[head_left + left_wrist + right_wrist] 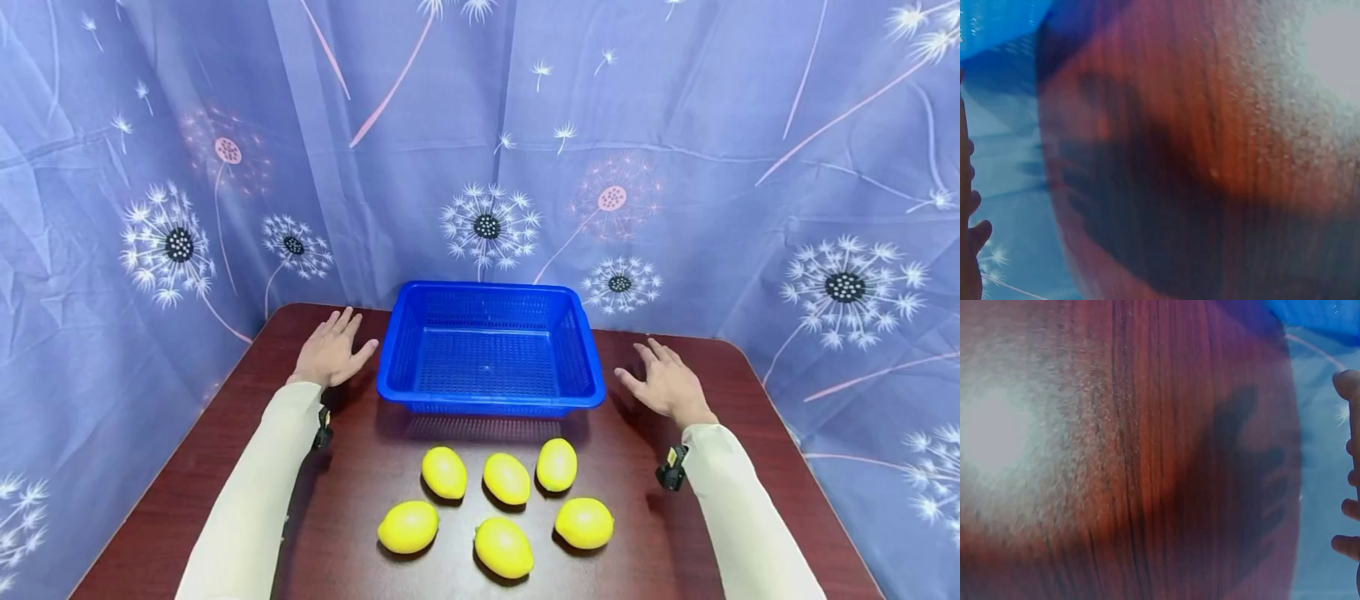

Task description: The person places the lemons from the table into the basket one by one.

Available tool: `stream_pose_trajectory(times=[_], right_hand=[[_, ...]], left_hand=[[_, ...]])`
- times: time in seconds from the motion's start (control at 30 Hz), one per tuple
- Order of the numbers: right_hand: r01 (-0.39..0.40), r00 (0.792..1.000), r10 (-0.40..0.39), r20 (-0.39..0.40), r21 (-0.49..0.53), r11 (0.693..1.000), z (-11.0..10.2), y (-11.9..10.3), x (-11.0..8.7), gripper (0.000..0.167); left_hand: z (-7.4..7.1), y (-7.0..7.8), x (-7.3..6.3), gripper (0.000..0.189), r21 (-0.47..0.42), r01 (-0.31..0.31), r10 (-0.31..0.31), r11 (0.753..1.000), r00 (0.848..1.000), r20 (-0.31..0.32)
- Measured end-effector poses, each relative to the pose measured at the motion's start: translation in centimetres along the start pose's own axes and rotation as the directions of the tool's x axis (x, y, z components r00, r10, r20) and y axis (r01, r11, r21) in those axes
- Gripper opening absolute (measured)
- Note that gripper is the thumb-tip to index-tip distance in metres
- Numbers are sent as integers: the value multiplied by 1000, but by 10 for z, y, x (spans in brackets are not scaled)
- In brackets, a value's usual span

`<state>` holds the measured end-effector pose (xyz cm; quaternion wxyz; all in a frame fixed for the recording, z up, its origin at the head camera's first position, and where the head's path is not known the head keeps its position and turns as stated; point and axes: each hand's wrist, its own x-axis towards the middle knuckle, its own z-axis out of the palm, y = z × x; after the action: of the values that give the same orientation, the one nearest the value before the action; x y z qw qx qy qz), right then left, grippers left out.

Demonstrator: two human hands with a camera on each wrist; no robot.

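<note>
A blue plastic basket [487,406] with perforated walls sits at the back middle of the table, nothing inside it. My left hand [332,348] is just left of the basket, fingers spread and holding nothing. To the basket's right, my right hand [663,383] is likewise spread and bare. Several yellow lemons lie in front of the basket: the back row has a left lemon [444,473], a middle lemon [507,479] and a right lemon [557,465]. Nearer are another lemon [408,527], a front middle lemon [503,547] and a right front lemon [584,523].
The dark red wooden table [345,492] ends just behind the basket. A blue curtain [405,192] printed with dandelions hangs behind it and along both sides. Small dark wrist cameras sit at each cuff, the right camera [672,468] and the left camera [323,427].
</note>
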<state>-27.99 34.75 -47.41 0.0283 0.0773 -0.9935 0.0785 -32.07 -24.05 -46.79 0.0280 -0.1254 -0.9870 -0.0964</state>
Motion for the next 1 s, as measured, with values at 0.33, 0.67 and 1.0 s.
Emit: stream_pose_trajectory(times=[0.33,0.67,1.0], right_hand=[[37,989,-29,-147,48,998,-17,-11,-28,76],[72,979,-50,-198,108,992,-11,-54,-85,68],[64,983,-34,-183,158,985,1,-90,-141,60]], left_hand=[[-11,16,-2,60,-253,18,-79,967,969,-235],[-5,45,-17,59,-633,97,-236,768,962,-139],[2,63,-23,49,-826,175,-290,536,957,15]])
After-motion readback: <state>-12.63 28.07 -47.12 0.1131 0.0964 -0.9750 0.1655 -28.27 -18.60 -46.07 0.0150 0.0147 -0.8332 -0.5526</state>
